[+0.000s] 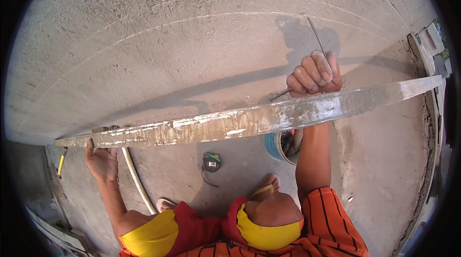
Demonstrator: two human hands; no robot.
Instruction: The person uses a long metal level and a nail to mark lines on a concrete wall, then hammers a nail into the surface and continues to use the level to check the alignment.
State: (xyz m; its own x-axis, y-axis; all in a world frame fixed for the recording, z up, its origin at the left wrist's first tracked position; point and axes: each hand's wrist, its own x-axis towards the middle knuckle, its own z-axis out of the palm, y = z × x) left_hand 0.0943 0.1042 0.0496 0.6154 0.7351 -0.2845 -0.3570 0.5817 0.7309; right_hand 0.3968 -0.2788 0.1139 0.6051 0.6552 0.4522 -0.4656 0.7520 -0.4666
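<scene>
Yellow-handled tool: toward 9 o'clock, the yellow-handled tool (61, 163) lies just beside the bar's left end.
Left hand: at 8 o'clock, the left hand (103, 163) grips the long bar (240, 121), thumb on its near face.
Pale hose or pole: also at 8 o'clock, the pale hose or pole (137, 180) slants down toward a foot.
Long bar: it spans 9 to 3 o'clock, mortar-smeared, before the grey wall (144, 70).
Tape measure: between 6 and 7 o'clock, the tape measure (212, 162) lies on the floor.
Bucket: at 4 o'clock, the blue bucket (272, 145), partly hidden, holds dark items too obscured to name.
Right hand: at 2 o'clock, the right hand (314, 73) is clenched around the thin rod (315, 35), its wrist behind the bar.
Scribing step: the rod's tip appears near a scratched line (235, 13), so this looks like marking along the bar; contact cannot be told.
Next move: it seems to call for a steady bar and controlled rod tip.
</scene>
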